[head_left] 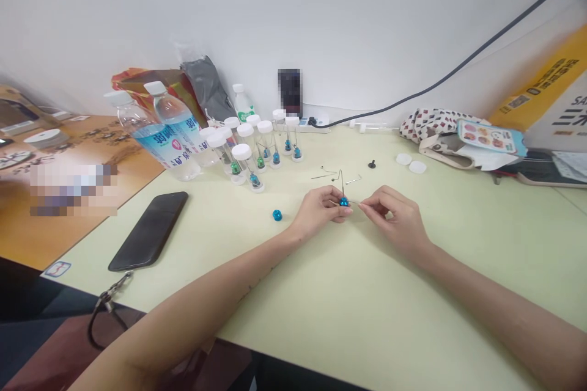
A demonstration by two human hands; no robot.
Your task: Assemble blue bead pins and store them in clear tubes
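My left hand (318, 211) pinches a small blue metal bead (343, 201) with a thin wire standing up out of it. Close on its right, my right hand (394, 215) is closed in a pinch on a thin metal pin (360, 203) whose tip points at the bead. Both hands rest on the pale yellow table (348, 293). A second blue bead (277, 215) lies loose on the table to the left of my left hand.
Several clear tubes with white caps (250, 162) stand behind the hands, beside two water bottles (169, 131). Loose pins (337, 177), a black part (372, 164) and two white caps (410, 162) lie beyond. A black phone (149, 230) lies left; a pouch (458, 137) right.
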